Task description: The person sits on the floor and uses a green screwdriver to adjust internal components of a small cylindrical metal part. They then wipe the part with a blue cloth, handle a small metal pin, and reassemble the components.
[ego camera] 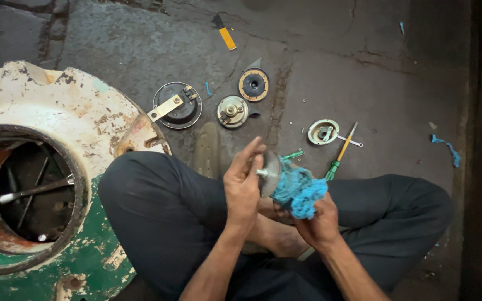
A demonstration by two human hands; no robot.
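I am looking down at a round grey metal disc with a short central stud [268,173], which is sitting upright between both hands above the crossed legs in dark trousers [163,223]. My left hand [242,187] is gripping the disc's near edge, fingers closing on it with the upper ones lifting off straight. My right hand [320,223] is clamping a bunched blue rag [298,192] and pressing it against the disc's far face. At one o'clock from the disc, a green-handled screwdriver [338,155] is lying on the grey concrete floor [375,78], beside a pale round metal housing [323,131]. At twelve o'clock a small brass-coloured round part [232,111] is resting, with a black round cover carrying a brass strip [177,105] at eleven. At nine o'clock a large rusted white-and-green circular casing [57,167] is standing.
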